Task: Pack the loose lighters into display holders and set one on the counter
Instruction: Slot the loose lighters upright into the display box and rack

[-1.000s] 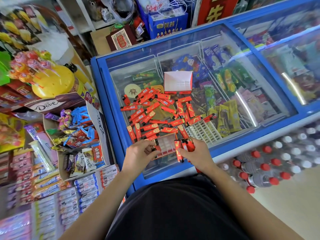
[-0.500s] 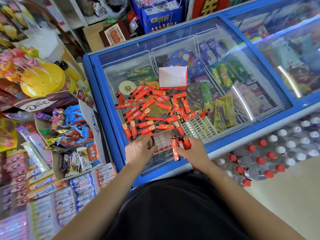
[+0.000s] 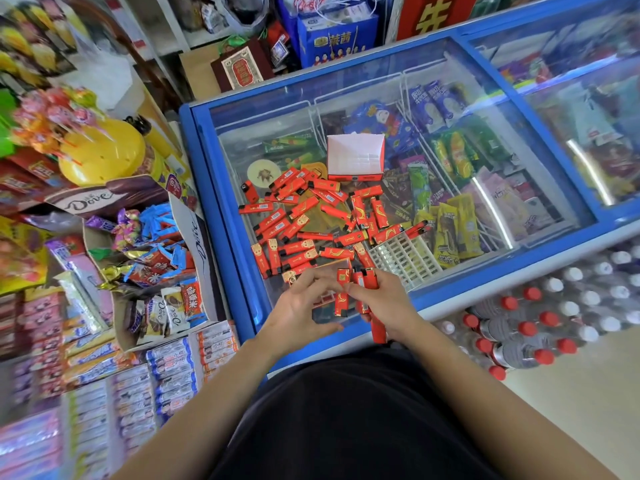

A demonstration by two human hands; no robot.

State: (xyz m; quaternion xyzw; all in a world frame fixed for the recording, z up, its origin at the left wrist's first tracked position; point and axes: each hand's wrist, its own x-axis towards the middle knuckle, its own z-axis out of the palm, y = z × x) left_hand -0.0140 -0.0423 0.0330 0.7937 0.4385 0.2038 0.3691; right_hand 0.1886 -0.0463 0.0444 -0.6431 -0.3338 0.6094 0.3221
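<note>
Several red lighters [image 3: 304, 216] lie scattered on the glass lid of a blue freezer [image 3: 512, 268]. My right hand [image 3: 384, 303] grips a bunch of red lighters [image 3: 363, 289] near the lid's front edge. My left hand [image 3: 298, 310] lies spread, fingers fairly straight, over a clear plastic holder tray [image 3: 325, 299] beside them. A white gridded holder tray [image 3: 405, 258] sits just right of the pile. An open red-and-white display box [image 3: 356, 161] stands behind the lighters.
Left of the freezer stand an open chocolate carton [image 3: 104, 202], a yellow lollipop stand [image 3: 100, 150] and stacked candy packs [image 3: 166, 375]. Shrink-wrapped bottles with red and white caps [image 3: 540, 323] lie on the floor at right.
My left hand has opened up and spread over the clear tray, where before it pinched the tray's edge. The right hand keeps its bunch of lighters. The camera shifted slightly.
</note>
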